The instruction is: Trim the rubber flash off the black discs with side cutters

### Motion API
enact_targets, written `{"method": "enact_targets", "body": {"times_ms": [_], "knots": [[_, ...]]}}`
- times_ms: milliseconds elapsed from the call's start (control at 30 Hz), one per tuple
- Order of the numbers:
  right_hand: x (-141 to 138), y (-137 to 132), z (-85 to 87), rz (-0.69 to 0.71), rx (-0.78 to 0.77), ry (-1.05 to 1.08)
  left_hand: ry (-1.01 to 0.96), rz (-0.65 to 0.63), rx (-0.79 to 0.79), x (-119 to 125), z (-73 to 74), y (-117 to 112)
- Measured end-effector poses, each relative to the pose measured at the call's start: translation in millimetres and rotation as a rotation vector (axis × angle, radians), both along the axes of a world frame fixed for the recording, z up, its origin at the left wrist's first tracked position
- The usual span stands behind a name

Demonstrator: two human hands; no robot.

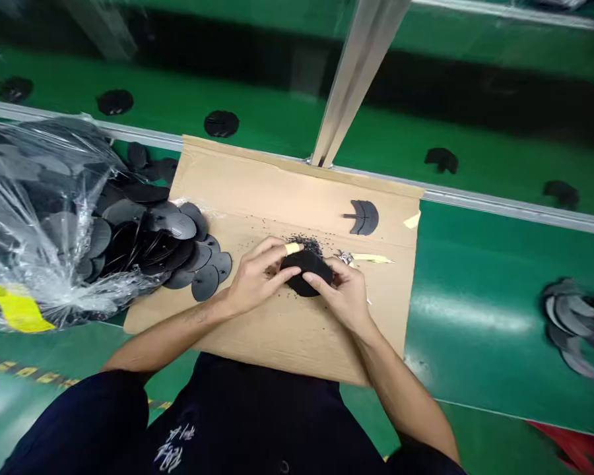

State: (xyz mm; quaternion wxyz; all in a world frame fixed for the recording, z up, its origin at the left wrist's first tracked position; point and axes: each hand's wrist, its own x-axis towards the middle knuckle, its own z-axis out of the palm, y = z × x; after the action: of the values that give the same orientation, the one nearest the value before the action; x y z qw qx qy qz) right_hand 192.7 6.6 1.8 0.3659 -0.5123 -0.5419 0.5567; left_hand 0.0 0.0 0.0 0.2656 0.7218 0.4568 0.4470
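A black disc-like piece (307,272) is held between both hands above the cardboard sheet (277,336). My left hand (262,272) is closed on its left side, thumb on the near face, with a yellow wrap around one finger. On the opposite side my right hand (345,290) grips the same piece, its thumb pressed near the lower edge. Small black bits (304,244) lie scattered just beyond the piece. Beside my right hand rest cutting pliers (371,257) with pale yellow handles, partly hidden by the fingers. A black crescent-shaped part (365,218) lies farther back on the cardboard.
At left, a clear plastic bag (74,277) spills several black discs (205,280) onto the cardboard. More curved black parts (571,323) are piled at right on the green table (475,264). A metal post (351,86) rises behind the cardboard; several dark pieces line the back.
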Motion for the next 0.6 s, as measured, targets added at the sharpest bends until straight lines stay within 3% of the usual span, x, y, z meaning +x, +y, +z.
{"method": "enact_targets", "body": {"times_ms": [267, 367, 467, 600], "knots": [[-0.6, -4.1, 2.3, -0.005, 0.075, -0.026, -0.026, 0.010, -0.002, 1.1, 1.2, -3.9], [-0.7, -6.7, 3.3, -0.014, 0.205, -0.067, -0.098, 0.027, -0.081, 1.6, -1.0, -2.8], [0.4, -7.6, 3.5, -0.016, 0.378, -0.133, -0.172, -0.043, -0.146, 0.4, -0.8, 0.0], [3.3, -5.5, 2.4, 0.057, 0.505, -0.190, -0.126, -0.122, -0.041, -2.5, 3.0, 2.4]]}}
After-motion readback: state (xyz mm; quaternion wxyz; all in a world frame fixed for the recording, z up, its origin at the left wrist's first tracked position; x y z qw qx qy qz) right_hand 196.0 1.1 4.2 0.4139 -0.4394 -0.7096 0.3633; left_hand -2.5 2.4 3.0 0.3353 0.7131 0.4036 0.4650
